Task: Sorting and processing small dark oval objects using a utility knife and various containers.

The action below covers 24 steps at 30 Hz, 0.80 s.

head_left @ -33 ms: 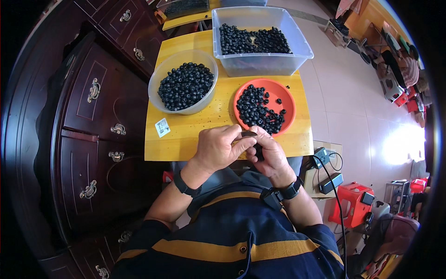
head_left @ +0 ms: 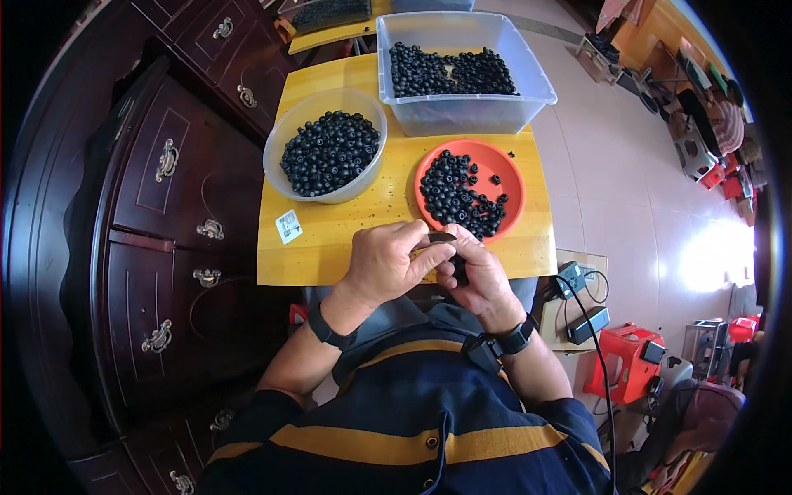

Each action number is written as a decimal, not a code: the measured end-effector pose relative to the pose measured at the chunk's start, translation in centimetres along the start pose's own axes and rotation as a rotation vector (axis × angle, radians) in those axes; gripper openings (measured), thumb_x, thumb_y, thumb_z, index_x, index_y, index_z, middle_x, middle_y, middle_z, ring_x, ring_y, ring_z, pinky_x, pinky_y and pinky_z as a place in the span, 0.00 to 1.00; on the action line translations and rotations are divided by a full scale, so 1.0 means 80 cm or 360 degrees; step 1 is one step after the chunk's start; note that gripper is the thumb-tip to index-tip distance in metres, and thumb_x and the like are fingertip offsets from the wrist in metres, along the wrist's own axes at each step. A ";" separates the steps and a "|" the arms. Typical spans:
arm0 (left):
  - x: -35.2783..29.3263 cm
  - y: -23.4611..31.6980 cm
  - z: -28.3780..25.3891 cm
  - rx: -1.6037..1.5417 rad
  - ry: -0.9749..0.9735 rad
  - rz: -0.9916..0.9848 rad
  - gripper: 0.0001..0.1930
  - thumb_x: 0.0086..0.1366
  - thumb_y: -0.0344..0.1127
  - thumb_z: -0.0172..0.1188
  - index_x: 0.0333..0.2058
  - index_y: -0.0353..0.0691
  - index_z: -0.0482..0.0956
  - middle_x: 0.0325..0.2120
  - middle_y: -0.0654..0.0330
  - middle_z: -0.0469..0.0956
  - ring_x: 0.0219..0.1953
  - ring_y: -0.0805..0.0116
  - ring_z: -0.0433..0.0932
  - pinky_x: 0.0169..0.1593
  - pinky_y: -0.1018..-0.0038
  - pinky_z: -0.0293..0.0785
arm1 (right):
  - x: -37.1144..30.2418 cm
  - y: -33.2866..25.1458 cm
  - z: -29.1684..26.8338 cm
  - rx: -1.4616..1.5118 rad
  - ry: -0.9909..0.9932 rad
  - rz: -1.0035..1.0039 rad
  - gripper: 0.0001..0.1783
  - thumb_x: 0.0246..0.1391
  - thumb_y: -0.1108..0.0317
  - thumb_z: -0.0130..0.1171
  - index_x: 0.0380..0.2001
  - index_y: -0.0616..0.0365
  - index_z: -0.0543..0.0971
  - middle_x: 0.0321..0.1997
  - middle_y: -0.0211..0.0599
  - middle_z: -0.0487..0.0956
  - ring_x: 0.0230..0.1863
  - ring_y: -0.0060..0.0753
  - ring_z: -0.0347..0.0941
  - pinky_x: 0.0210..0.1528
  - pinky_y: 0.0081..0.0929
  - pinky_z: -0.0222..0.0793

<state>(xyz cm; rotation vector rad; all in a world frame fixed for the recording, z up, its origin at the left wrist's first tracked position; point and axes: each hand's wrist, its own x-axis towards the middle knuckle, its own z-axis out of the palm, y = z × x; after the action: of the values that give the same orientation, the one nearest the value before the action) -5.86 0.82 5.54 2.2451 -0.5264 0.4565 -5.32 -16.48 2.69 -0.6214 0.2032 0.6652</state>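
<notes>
My left hand (head_left: 375,262) pinches a small dark blade (head_left: 440,237) beside my right hand (head_left: 485,285), which curls around black pieces (head_left: 459,269), near the red plate (head_left: 513,177) of black beads (head_left: 450,183), with a round tub (head_left: 276,177) and rectangular bin (head_left: 462,120) farther out on the yellow surface (head_left: 338,239).

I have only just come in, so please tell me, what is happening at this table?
The person's left hand pinches a dark blade-like piece next to the right hand, which curls around something black. Just beyond, a red plate holds black bead-like pieces on the yellow table. A round tub and a rectangular bin hold more.
</notes>
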 end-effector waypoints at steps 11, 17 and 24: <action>-0.009 0.006 0.000 -0.0292 0.0047 -0.0113 0.15 0.58 0.32 0.73 0.44 0.40 0.82 0.21 0.64 0.80 0.21 0.66 0.80 0.26 0.70 0.76 | 0.001 0.007 -0.006 0.0196 -0.0066 0.0143 0.09 0.71 0.57 0.55 0.42 0.49 0.75 0.30 0.24 0.74 0.24 0.16 0.68 0.21 0.15 0.63; -0.014 0.000 0.009 0.0052 0.0258 0.0301 0.15 0.57 0.25 0.71 0.44 0.39 0.84 0.25 0.61 0.84 0.23 0.64 0.83 0.28 0.70 0.77 | -0.001 0.009 0.000 0.0282 0.0038 0.0202 0.10 0.71 0.56 0.54 0.43 0.49 0.76 0.30 0.25 0.74 0.25 0.17 0.68 0.21 0.15 0.62; -0.015 0.000 0.011 0.0106 0.0191 0.0316 0.17 0.55 0.24 0.71 0.45 0.39 0.83 0.25 0.61 0.84 0.24 0.65 0.84 0.28 0.70 0.78 | 0.005 0.019 -0.022 0.0417 -0.0047 0.0346 0.10 0.72 0.56 0.52 0.42 0.47 0.76 0.30 0.24 0.75 0.25 0.17 0.67 0.22 0.16 0.63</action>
<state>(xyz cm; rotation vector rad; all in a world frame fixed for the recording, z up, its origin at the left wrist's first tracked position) -6.76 0.42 4.41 2.2213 -0.6831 0.7148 -5.94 -16.39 0.40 -0.3402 0.3279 0.8408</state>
